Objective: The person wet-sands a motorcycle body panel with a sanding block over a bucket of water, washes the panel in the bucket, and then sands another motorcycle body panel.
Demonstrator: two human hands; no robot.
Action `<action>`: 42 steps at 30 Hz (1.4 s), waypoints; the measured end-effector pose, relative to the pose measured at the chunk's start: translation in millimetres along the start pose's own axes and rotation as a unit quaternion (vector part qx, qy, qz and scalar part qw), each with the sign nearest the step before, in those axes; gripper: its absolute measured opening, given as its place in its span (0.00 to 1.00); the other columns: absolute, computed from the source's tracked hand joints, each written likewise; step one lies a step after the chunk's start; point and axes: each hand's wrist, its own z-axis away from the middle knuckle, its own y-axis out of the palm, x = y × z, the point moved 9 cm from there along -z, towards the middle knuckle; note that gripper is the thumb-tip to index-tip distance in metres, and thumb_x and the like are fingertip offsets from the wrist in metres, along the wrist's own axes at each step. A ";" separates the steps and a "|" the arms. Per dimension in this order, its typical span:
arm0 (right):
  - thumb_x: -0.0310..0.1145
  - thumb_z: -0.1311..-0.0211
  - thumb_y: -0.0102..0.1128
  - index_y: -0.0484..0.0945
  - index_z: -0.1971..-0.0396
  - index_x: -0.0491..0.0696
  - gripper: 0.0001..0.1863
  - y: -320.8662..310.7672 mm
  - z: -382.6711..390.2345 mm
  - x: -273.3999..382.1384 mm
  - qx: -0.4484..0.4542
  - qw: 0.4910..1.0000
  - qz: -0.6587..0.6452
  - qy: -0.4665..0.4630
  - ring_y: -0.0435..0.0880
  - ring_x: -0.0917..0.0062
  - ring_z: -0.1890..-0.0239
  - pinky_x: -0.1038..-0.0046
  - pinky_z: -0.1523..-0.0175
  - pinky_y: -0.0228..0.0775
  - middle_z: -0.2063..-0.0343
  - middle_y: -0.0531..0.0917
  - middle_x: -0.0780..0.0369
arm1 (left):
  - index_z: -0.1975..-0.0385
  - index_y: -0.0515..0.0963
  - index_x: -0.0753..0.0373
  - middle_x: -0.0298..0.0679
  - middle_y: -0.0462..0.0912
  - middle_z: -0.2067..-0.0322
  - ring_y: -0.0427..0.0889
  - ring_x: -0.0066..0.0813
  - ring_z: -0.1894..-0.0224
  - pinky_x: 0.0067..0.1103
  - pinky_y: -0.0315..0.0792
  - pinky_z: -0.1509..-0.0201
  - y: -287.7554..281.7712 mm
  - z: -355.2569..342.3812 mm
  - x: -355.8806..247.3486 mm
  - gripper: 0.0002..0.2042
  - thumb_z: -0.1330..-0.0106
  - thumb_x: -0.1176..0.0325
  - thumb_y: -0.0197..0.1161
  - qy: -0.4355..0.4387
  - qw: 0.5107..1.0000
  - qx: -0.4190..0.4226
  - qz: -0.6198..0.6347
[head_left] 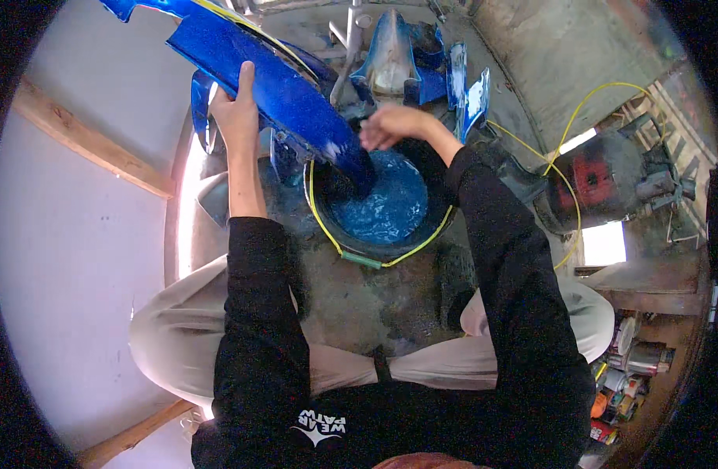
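Note:
A long, glossy blue body panel (257,78), like a motorcycle fairing, slants from the upper left down into a black bucket (435,228). My left hand (235,113) is closed around the panel's near edge, with the thumb lying along its blue face. Inside the bucket is bluish, rippling water (390,199). The panel's lower end hangs over or in this water; I cannot tell how deep. Close to that end, above the bucket, is my right hand (396,127). Its fingers are curled and smeared by motion, so whether they hold anything is unclear.
Other blue panels (472,98) and a blue-and-silver fairing part (390,62) stand beyond the bucket. At the right are a dark machine with a red patch (593,181) and a yellow hose (566,144). Cans and bottles (628,379) fill a shelf at the lower right.

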 end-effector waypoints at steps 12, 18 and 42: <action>0.45 0.29 0.54 0.85 0.51 0.45 0.20 57.0 -8.9 -189.3 0.063 0.946 0.179 0.264 0.88 0.63 0.52 0.61 0.47 0.79 0.50 0.87 0.56 | 0.58 0.86 0.66 0.29 0.85 0.66 0.75 0.15 0.65 0.17 0.70 0.58 14.1 10.8 2.5 0.13 0.30 0.61 0.71 -0.032 0.999 0.022 -0.009; 0.44 0.19 0.45 0.82 0.50 0.36 0.26 83.9 36.8 -46.2 0.235 0.963 -0.044 0.121 0.87 0.63 0.48 0.59 0.44 0.83 0.47 0.86 0.51 | 0.62 0.86 0.63 0.27 0.84 0.68 0.74 0.14 0.66 0.18 0.69 0.59 24.0 12.1 -12.5 0.09 0.31 0.63 0.72 0.011 0.999 0.033 -0.030; 0.54 0.26 0.57 0.85 0.70 0.41 0.28 -27.8 27.1 -8.1 -0.040 0.985 0.165 -0.022 0.87 0.76 0.73 0.73 0.69 0.80 0.74 0.87 0.60 | 0.69 0.84 0.60 0.26 0.81 0.74 0.72 0.12 0.73 0.17 0.67 0.68 16.8 11.3 -10.5 0.08 0.32 0.64 0.72 0.013 1.000 0.023 0.006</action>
